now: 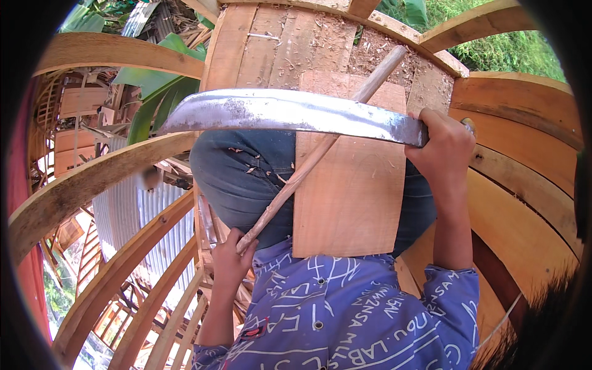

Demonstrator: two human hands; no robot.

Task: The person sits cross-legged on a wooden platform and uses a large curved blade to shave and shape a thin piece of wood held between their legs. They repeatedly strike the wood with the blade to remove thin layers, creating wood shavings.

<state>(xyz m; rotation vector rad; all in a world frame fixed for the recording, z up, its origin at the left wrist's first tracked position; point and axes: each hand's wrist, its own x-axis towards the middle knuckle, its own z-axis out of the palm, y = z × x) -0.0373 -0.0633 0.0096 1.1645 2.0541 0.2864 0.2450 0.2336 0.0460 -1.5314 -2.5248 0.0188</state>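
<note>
My right hand (441,139) is closed round the handle of a machete (271,112), whose broad, shiny blade stretches leftward across the view with its tip at the left. Lower left, my left hand (233,254) grips the near end of a peeled wooden stick (290,186). The stick slants up to the right and passes behind the blade, its far end beyond it. Under both lies a flat wooden board (351,203), reaching from my shirt front over my lap. Whether the blade touches the stick I cannot tell.
Wood shavings (370,58) litter the plank floor (265,55) ahead. Curved wooden ribs (117,166) with gaps between them rise at my left. Planked sides (518,129) stand close on my right. Corrugated metal sheets (132,209) and green leaves (163,86) show outside.
</note>
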